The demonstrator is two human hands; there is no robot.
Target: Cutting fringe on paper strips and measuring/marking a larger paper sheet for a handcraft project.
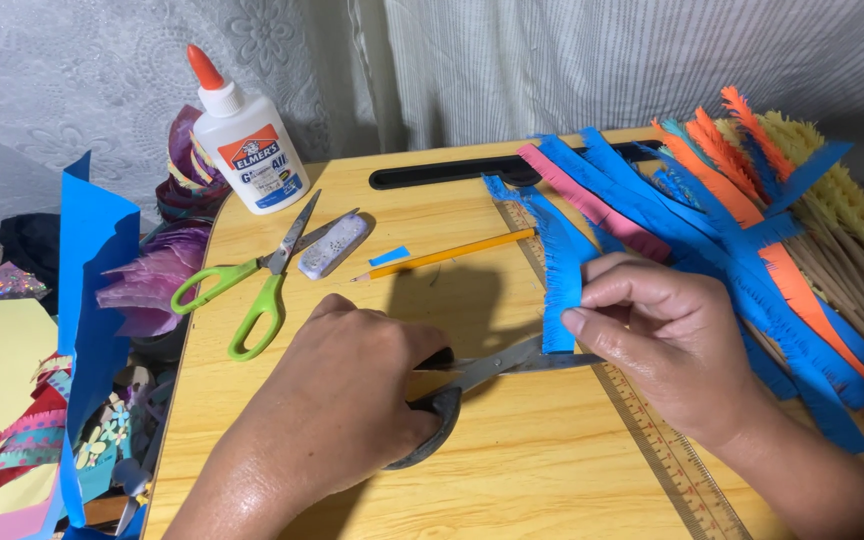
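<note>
My left hand grips a pair of dark grey scissors low over the wooden table. Its blades point right and meet the lower edge of a blue fringed paper strip. My right hand pinches that strip near its bottom end, thumb and fingers on the paper. The strip runs up and away toward the table's far edge, with fine cuts along one side.
A pile of blue, orange, pink and yellow fringed strips lies at the right. Green-handled scissors, a grey eraser, a yellow pencil and a white glue bottle sit at the back left. A transparent ruler crosses the table. Blue paper sheets stand at the left edge.
</note>
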